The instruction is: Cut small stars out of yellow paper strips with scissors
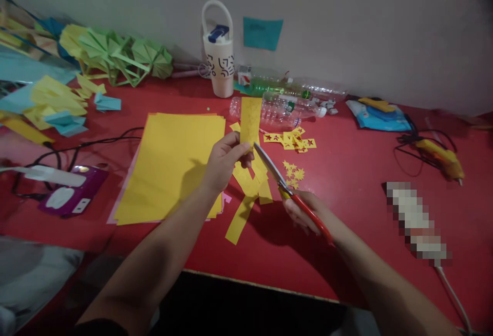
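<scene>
1. Strip point(250, 117) of yellow paper held upright in the left hand point(227, 159), pinched near its lower end, probably to leave the edge exposed.
2. Scissors point(306, 210) gripped in the right hand point(316, 205), aimed up at the strip's right edge, close to the left fingertips, perhaps for fine control; blade contact impossible to tell.
3. Loose yellow strips point(242, 218) lying below the hands on the red desk point(346, 156), seemingly for easy reach.
4. Small stars point(298, 173) heaped apart from star-holed scraps point(287, 136), apparently as sorting.
5. Yellow sheets point(173, 161) stacked flat leftward, likely clear of the blades.
</scene>
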Demonstrator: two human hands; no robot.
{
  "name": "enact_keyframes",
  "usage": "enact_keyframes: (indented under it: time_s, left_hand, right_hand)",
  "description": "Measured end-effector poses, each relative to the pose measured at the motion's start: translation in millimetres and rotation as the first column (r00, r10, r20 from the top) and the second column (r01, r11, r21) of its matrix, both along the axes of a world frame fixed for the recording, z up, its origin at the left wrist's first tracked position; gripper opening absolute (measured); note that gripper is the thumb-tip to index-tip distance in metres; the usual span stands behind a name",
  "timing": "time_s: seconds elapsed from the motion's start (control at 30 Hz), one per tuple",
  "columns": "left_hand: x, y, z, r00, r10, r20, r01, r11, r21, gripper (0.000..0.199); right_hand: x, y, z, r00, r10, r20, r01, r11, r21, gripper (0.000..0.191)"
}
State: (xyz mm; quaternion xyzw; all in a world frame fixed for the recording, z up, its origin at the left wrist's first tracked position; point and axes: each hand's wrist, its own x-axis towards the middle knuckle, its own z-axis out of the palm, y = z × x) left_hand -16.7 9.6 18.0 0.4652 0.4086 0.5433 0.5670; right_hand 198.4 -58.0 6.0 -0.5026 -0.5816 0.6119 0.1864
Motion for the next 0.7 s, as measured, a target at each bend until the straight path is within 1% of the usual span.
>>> enact_keyframes:
  time_s: [0.17,0.3,0.4,0.53,0.7]
  left_hand:
    - [-5,3,-1.7,0.996,-0.052,-0.074,0.052,0.999,-0.001,0.011]
    - [-7,5,0.2,0.993,-0.079,-0.093,0.078,0.997,-0.007,0.014]
    - [-8,5,1.8,0.99,-0.092,-0.106,0.091,0.996,-0.011,0.015]
    - [-10,5,2.2,0.985,-0.119,-0.121,0.12,0.993,-0.005,0.015]
    - [-13,5,2.2,0.983,-0.139,-0.117,0.14,0.99,0.002,0.015]
  right_hand:
    - [2,2,1.3,0.999,0.047,0.002,-0.047,0.998,0.047,0.054]
    - [4,3,2.3,0.998,0.065,0.009,-0.066,0.995,0.073,0.056]
    - [5,2,1.2,0.998,0.059,0.002,-0.059,0.997,0.046,0.056]
    - [10,2,-2.0,0.996,0.085,-0.023,-0.085,0.996,-0.017,0.055]
    - [14,3,1.1,0.992,0.12,-0.046,-0.12,0.993,0.009,0.055]
